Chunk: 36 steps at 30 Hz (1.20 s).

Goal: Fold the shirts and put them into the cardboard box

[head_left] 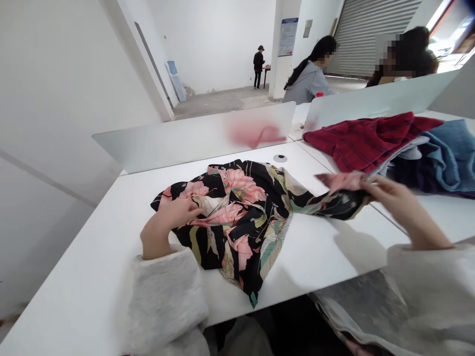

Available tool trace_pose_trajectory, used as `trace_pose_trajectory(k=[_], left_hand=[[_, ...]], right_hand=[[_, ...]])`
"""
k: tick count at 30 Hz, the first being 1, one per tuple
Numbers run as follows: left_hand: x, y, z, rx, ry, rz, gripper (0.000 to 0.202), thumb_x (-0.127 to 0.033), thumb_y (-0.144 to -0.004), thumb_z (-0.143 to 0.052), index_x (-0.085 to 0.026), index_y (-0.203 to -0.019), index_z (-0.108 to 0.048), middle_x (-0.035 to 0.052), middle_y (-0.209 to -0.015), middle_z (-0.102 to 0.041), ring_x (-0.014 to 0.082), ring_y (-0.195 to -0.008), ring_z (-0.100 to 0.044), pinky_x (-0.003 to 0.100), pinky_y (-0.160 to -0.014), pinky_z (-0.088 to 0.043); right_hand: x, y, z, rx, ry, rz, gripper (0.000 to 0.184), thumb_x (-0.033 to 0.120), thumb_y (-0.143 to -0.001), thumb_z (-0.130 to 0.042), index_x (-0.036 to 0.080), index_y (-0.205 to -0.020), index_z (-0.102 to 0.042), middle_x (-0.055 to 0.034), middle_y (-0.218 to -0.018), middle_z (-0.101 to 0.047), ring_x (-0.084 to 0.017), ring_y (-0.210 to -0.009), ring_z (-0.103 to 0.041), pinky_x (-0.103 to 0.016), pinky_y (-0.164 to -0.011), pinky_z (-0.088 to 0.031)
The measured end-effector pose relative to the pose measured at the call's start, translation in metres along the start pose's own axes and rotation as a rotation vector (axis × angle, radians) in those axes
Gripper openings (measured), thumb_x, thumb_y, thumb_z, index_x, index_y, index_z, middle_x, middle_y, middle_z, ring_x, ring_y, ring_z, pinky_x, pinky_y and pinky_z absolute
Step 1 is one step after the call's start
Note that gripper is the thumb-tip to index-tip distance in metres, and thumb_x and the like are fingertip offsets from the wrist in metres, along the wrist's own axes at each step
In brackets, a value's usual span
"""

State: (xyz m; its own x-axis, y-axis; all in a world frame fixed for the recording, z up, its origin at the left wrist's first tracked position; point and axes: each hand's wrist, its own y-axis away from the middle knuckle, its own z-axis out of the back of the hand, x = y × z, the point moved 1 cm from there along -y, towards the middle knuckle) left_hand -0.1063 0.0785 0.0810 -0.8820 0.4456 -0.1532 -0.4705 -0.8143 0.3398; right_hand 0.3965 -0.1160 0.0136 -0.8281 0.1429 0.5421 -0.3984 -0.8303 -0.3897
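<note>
A black floral shirt (241,222) with pink, green and cream flowers lies crumpled on the white table (92,257). Its sleeve stretches off to the right, lifted above the tabletop. My right hand (399,205) is closed on the end of that sleeve, fingers pinched round the cloth. On the shirt's left part rests my left hand (172,217), its fingers bent against the fabric; whether they grip a fold is hidden from this angle.
Folded clothes lie at the right: a red plaid shirt (363,141) and blue denim (451,153). A frosted divider (185,141) edges the table's back. Near it is a round cable hole (280,158). Two people sit beyond the dividers; another stands farther back.
</note>
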Motion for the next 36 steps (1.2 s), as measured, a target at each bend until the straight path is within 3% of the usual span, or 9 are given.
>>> trace_pose_trajectory(k=[3, 6, 8, 11, 15, 19, 25, 30, 36], left_hand=[[0.0, 0.012, 0.008, 0.044, -0.051, 0.029, 0.045, -0.045, -0.087, -0.035, -0.019, -0.057, -0.059, 0.0048, -0.062, -0.063, 0.018, -0.062, -0.054, 0.026, -0.055, -0.032], [-0.003, 0.015, 0.008, 0.051, -0.077, 0.046, 0.043, -0.041, -0.087, -0.036, -0.019, -0.061, -0.062, 0.005, -0.063, -0.064, 0.0179, -0.061, -0.056, 0.026, -0.056, -0.034], [-0.009, 0.01, 0.004, 0.027, -0.109, 0.051, 0.037, -0.037, -0.086, -0.039, -0.019, -0.066, -0.064, 0.0052, -0.066, -0.065, 0.0183, -0.063, -0.058, 0.026, -0.057, -0.037], [-0.023, -0.006, -0.006, -0.152, -0.165, -0.024, 0.026, -0.032, -0.086, -0.045, -0.019, -0.09, -0.067, 0.0069, -0.089, -0.069, 0.0202, -0.084, -0.062, 0.027, -0.069, -0.043], [-0.047, -0.034, -0.029, -0.332, -0.255, -0.22, 0.038, -0.03, -0.091, -0.043, -0.017, -0.125, -0.053, 0.0133, -0.129, -0.055, 0.0239, -0.118, -0.051, 0.033, -0.093, -0.042], [-0.068, -0.047, -0.05, -0.207, -0.282, -0.177, 0.049, -0.025, -0.087, -0.053, -0.01, -0.133, -0.044, 0.0216, -0.116, -0.063, 0.0288, -0.106, -0.061, 0.037, -0.082, -0.049], [-0.092, -0.025, -0.049, -0.11, -0.273, -0.344, 0.018, -0.009, -0.083, -0.053, -0.01, -0.088, -0.069, 0.0155, -0.087, -0.072, 0.0251, -0.085, -0.069, 0.031, -0.071, -0.05], [-0.108, -0.008, -0.048, -0.022, -0.262, -0.512, 0.019, -0.008, -0.081, -0.053, -0.013, -0.073, -0.069, 0.0129, -0.071, -0.071, 0.0234, -0.069, -0.069, 0.03, -0.058, -0.049], [-0.105, -0.015, -0.048, -0.013, -0.24, -0.413, 0.021, -0.007, -0.081, -0.05, -0.011, -0.078, -0.071, 0.0158, -0.075, -0.071, 0.0248, -0.075, -0.07, 0.03, -0.059, -0.049]], right_hand=[[-0.054, -0.019, 0.037, -0.253, 0.087, -0.32, 0.065, 0.072, -0.08, -0.041, 0.017, -0.101, -0.068, -0.0237, -0.08, -0.067, -0.018, -0.054, -0.057, -0.037, -0.047, -0.041], [-0.063, -0.029, 0.034, -0.322, 0.286, -0.281, 0.059, 0.067, -0.082, -0.044, 0.018, -0.102, -0.069, -0.0243, -0.081, -0.068, -0.023, -0.061, -0.061, -0.042, -0.053, -0.044], [-0.033, -0.037, 0.008, -0.207, 0.299, -0.073, 0.051, 0.058, -0.086, -0.043, 0.016, -0.102, -0.068, -0.0238, -0.091, -0.067, -0.028, -0.084, -0.065, -0.045, -0.068, -0.049], [0.048, -0.053, -0.054, -0.052, 0.24, 0.315, 0.048, 0.045, -0.091, -0.039, 0.01, -0.115, -0.061, -0.0251, -0.129, -0.052, -0.03, -0.127, -0.044, -0.046, -0.101, -0.04], [0.155, -0.087, -0.15, 0.184, 0.104, 0.552, 0.04, 0.034, -0.092, -0.041, 0.016, -0.125, -0.055, -0.0143, -0.147, -0.036, -0.025, -0.132, -0.04, -0.043, -0.107, -0.035], [0.221, -0.126, -0.232, 0.361, 0.155, 0.595, 0.042, 0.017, -0.09, -0.039, 0.011, -0.129, -0.053, -0.0141, -0.142, -0.044, -0.022, -0.131, -0.041, -0.037, -0.109, -0.034], [0.252, -0.151, -0.301, 0.599, 0.289, 0.589, 0.048, 0.009, -0.087, -0.038, 0.018, -0.132, -0.051, -0.0108, -0.134, -0.054, -0.023, -0.117, -0.056, -0.035, -0.098, -0.043], [0.248, -0.165, -0.322, 0.72, 0.371, 0.576, 0.052, 0.004, -0.082, -0.043, 0.015, -0.131, -0.053, -0.0139, -0.121, -0.063, -0.024, -0.105, -0.063, -0.03, -0.089, -0.047], [0.25, -0.181, -0.329, 0.63, 0.426, 0.553, 0.061, 0.004, -0.081, -0.041, 0.009, -0.142, -0.037, -0.0181, -0.146, -0.037, -0.029, -0.131, -0.04, -0.04, -0.103, -0.038]])
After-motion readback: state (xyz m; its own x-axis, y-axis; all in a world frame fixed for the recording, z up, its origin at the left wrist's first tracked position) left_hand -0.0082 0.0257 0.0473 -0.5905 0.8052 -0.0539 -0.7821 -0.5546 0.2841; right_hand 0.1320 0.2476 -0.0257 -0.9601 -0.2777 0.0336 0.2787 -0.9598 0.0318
